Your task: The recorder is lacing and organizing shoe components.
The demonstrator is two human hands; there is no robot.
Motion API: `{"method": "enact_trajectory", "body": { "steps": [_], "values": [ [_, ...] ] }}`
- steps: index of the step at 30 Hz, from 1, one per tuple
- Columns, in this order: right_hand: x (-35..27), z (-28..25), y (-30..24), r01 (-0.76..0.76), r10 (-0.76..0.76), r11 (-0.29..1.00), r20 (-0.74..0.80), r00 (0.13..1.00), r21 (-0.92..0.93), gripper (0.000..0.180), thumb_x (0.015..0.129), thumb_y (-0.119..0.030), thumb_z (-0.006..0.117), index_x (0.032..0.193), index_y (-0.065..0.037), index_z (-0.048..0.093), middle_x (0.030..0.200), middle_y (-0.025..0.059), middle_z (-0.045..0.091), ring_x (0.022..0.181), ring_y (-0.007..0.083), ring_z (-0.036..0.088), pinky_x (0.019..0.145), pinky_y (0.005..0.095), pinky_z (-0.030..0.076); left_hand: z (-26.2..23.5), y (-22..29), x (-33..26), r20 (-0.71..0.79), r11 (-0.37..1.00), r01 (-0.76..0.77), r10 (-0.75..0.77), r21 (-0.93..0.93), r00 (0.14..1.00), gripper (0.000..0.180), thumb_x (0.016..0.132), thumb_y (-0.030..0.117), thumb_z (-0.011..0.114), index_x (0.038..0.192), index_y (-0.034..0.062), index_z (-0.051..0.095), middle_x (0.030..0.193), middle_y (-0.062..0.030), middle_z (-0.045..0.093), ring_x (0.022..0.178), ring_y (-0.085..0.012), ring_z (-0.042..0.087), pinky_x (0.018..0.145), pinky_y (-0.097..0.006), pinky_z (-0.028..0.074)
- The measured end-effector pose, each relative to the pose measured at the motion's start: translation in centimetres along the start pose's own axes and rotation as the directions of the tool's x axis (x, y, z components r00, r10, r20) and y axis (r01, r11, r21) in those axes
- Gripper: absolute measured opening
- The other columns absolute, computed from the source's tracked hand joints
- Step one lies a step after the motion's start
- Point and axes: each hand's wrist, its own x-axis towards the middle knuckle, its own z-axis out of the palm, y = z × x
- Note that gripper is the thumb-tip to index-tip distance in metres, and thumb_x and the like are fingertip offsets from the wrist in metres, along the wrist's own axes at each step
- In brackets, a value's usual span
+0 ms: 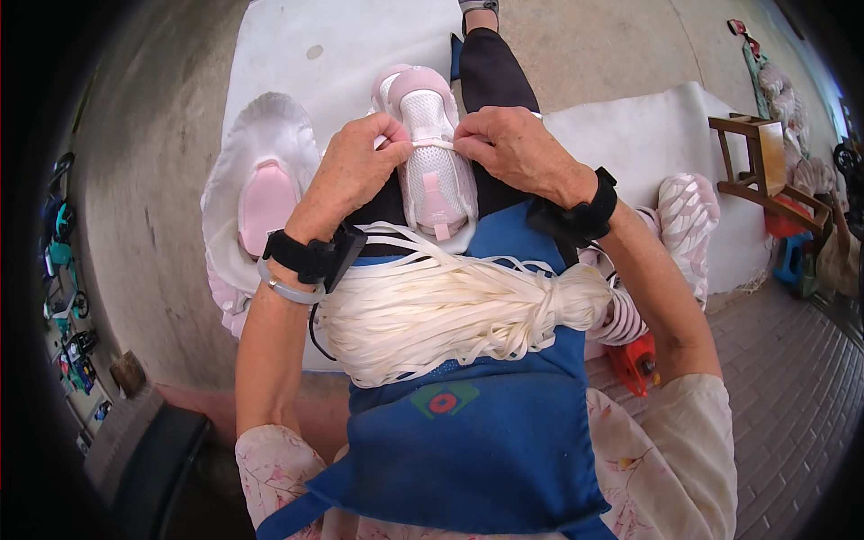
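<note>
A small pink and white shoe (430,148) lies on my lap, toe pointing away from me. My left hand (353,171) pinches one end of a white lace (432,144) at the shoe's left side. My right hand (510,146) pinches the other end at the right side, so the lace runs across the shoe's mesh top. A thick bundle of white flat laces (450,310) rests on my blue apron (486,423) just below both wrists. Each wrist carries a black strap.
A pile of pink shoe uppers (263,193) sits to the left on a white sheet (351,45). More pink striped shoes (686,216) lie at the right, near a red object (634,364). A wooden chair (765,175) stands at far right.
</note>
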Motion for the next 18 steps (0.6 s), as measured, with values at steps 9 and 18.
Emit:
{"method": "enact_trajectory", "body": {
  "steps": [9,18],
  "values": [
    [0.4,-0.5,-0.3,-0.050,0.048,0.995,0.029,0.998,0.082,0.021,0.081,-0.019,0.060,0.083,0.001,0.067,0.070,0.0191,0.064,0.064,0.0330,0.063,0.064,0.0380,0.051,-0.5,0.4,0.3,0.016,0.997,0.016,-0.017,0.073,1.000,0.020,0.085,0.022,0.063,0.086,0.0012,0.063,0.068,-0.0020,0.055,0.064,-0.0110,0.050,0.060,-0.026,0.043],
    [0.0,0.3,0.1,0.014,-0.015,1.000,-0.034,0.999,-0.019,0.020,0.079,-0.018,0.064,0.089,-0.001,0.066,0.071,0.0181,0.065,0.067,0.0324,0.064,0.065,0.0377,0.051,0.1,0.1,-0.1,-0.072,0.967,-0.199,0.213,0.159,0.974,0.014,0.080,0.015,0.063,0.084,0.0019,0.064,0.074,-0.0174,0.064,0.068,-0.0289,0.062,0.068,-0.035,0.049]
  ]
}}
